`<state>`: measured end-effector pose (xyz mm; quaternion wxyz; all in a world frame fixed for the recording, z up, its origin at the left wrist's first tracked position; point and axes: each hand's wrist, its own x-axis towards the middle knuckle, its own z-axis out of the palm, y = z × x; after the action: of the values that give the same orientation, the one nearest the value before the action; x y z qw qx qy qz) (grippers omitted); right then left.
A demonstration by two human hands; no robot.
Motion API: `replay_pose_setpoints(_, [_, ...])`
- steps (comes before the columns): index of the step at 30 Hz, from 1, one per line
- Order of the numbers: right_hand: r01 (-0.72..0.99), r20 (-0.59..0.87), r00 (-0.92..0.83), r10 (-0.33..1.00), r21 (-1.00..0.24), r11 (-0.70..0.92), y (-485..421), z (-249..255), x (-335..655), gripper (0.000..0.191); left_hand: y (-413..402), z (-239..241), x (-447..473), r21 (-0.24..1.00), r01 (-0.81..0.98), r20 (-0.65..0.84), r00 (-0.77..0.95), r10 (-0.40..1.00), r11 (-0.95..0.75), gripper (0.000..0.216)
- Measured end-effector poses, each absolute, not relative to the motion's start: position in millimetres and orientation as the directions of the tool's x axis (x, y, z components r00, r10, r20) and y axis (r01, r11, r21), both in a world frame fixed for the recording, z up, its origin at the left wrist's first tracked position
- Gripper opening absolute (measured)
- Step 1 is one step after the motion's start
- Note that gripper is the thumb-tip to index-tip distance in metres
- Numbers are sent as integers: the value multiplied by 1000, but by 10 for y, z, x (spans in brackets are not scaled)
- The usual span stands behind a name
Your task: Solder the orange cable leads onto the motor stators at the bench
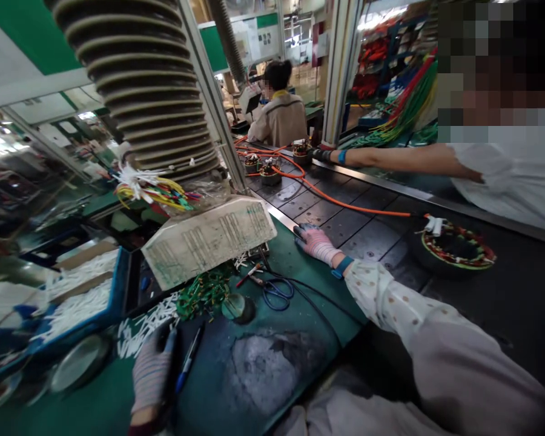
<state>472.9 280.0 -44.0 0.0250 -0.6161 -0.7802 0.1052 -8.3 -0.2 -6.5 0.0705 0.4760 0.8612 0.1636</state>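
Note:
My left hand (151, 370), in a striped knit glove, is low on the green bench mat (300, 303). It is beside a pile of short white tubes (140, 327); blur hides whether its fingers hold anything. A blue-and-black pen-like tool (189, 357) lies just right of it. My right hand (317, 240), gloved with dark fingertips, rests on the metal rail (281, 219) between bench and conveyor, its fingers stretched out with nothing seen in them. Blue-handled scissors (278, 294) and small green pieces (204, 293) lie between my hands.
A wound motor stator (458, 249) with an orange cable (345, 203) sits on the dark conveyor at right. Smaller stators (270, 172) stand farther back, where a co-worker's gloved hand (320, 155) touches one. A ribbed duct with a hood (213, 239) hangs overhead. Blue bins (118, 284) hold white tubes.

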Motion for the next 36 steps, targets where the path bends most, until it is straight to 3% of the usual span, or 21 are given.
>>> replay_pose_setpoints(15, [951,-7,-307,952,-29,307,2796,-634,4865,59,-106,-362,-29,462,787,134,-517,845,408,54])
replay_pose_setpoints(28, [949,-15,-306,952,-81,304,2905,-847,5004,61,-123,-425,20,467,801,170,-498,850,375,50])
replay_pose_setpoints(36, [956,12,-289,957,-50,289,2926,-898,5004,59,-125,-409,38,478,789,149,-506,849,386,52])
